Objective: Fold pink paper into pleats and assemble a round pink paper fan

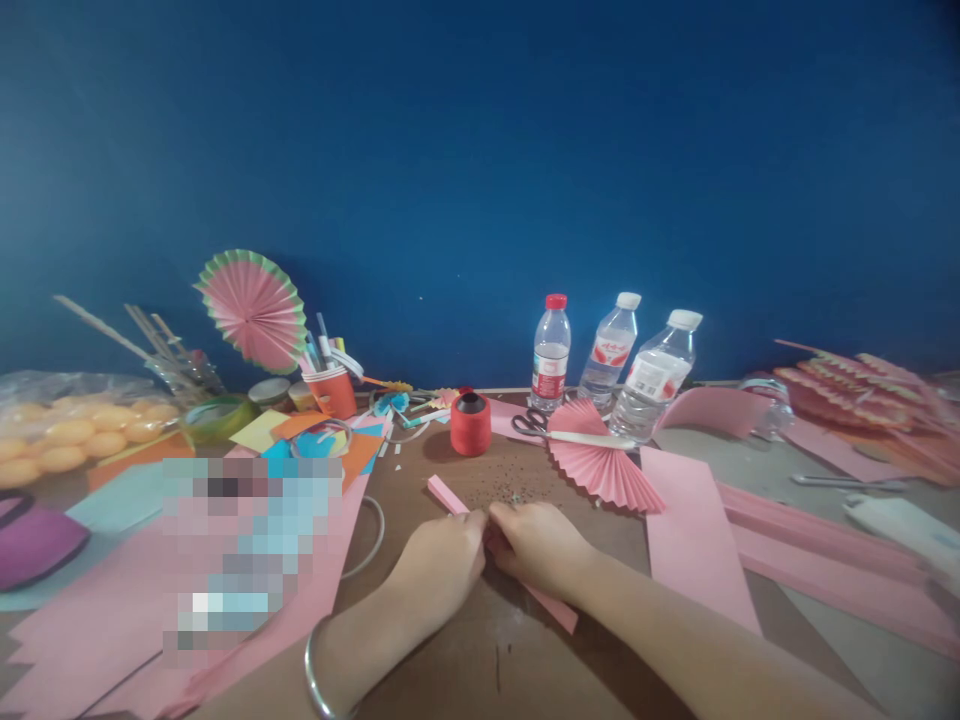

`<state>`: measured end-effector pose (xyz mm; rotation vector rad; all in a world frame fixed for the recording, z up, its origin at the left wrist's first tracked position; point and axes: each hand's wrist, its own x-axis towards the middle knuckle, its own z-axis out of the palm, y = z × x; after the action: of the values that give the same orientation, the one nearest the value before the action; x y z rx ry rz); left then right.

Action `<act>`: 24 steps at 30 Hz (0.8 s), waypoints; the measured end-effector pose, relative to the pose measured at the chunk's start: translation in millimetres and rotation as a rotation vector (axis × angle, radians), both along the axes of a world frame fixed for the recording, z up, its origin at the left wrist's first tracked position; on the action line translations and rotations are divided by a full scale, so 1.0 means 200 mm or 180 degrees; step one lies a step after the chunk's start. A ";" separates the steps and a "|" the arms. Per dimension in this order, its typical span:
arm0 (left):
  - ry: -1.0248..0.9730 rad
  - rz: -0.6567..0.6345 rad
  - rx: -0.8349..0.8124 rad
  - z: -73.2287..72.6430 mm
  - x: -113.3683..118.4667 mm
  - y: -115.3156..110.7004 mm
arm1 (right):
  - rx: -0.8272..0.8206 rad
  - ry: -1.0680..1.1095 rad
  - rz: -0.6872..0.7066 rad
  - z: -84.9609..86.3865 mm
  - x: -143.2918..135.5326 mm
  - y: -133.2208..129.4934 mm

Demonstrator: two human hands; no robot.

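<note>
My left grip (448, 562) and right grip (541, 545) close together, fingers curled around a folded pink strip (553, 609) on the tabletop (450, 670), its ends pointing toward eleven and five o'clock; beyond, a pleated pink fan (600, 472) lies at two o'clock, a red thread spool (471, 430) stands at twelve, and three bottles (610, 348) stand farther off at one

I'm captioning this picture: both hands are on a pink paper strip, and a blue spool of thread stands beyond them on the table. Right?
Not quite: the head view shows a red spool of thread, not blue. The left hand and right hand are on the pink paper strip, and the spool stands beyond them on the table.
</note>
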<state>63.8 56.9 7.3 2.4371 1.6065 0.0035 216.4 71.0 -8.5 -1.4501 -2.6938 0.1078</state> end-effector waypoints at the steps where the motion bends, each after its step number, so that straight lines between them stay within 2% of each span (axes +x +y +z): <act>1: -0.0004 0.0013 -0.0023 0.00 0.00 0.00 | -0.0005 -0.0004 -0.0015 0.00 0.00 0.00; 14: -0.0145 -0.0010 0.0016 -0.01 -0.02 -0.01 | -0.0085 0.0272 0.0092 0.01 0.03 0.00; 21: -0.0299 -0.0023 0.0150 -0.03 -0.04 -0.01 | -0.0020 0.0214 -0.0046 0.02 0.02 -0.02; 24: -0.0371 0.0033 0.0191 -0.02 -0.05 -0.02 | 0.0113 0.0207 -0.0149 0.02 0.01 -0.04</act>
<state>54.0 52.9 2.8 2.4237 1.5904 0.1945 218.8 63.6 -5.1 -1.4723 -2.5953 0.1020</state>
